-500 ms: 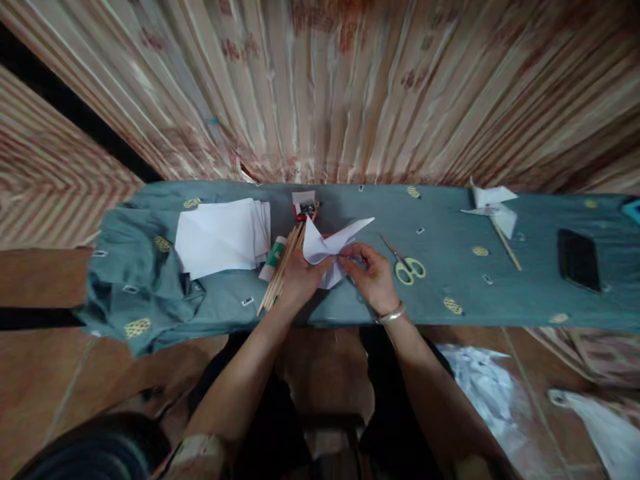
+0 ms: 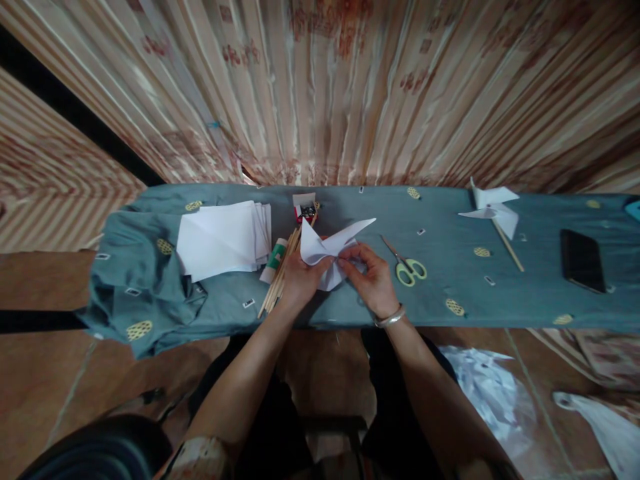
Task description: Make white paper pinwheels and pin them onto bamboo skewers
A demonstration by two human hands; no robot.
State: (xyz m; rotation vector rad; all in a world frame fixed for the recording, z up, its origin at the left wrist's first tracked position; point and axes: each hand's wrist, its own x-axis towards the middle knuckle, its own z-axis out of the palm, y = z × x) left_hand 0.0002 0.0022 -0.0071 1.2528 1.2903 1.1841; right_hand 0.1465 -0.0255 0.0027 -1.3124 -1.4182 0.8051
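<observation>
A white paper pinwheel [image 2: 320, 248] is held above the cloth-covered table, its points curled in toward the middle. My left hand [image 2: 300, 277] grips its left side, the thumb pressed near the centre. On the other side, my right hand [image 2: 371, 277] pinches the paper close to the same centre with thumb and forefinger. Whether a pin sits between those fingertips is too small to tell. Thin wooden sticks [image 2: 280, 280] lie just left of my left hand, beside a green and white tube [image 2: 274, 259]. Scissors with pale green handles [image 2: 410, 270] rest to the right of my right hand.
A stack of white paper sheets [image 2: 220, 240] lies on the left of the green cloth [image 2: 440, 247]. Behind the sticks stands a small open box [image 2: 305, 208]. Rightward are a pinwheel on a stick [image 2: 495, 207] and a black phone [image 2: 583, 260]. A plastic bag [image 2: 490, 393] lies on the floor.
Both hands keep hold of the pinwheel and have barely moved. The whole view has shifted very slightly.
</observation>
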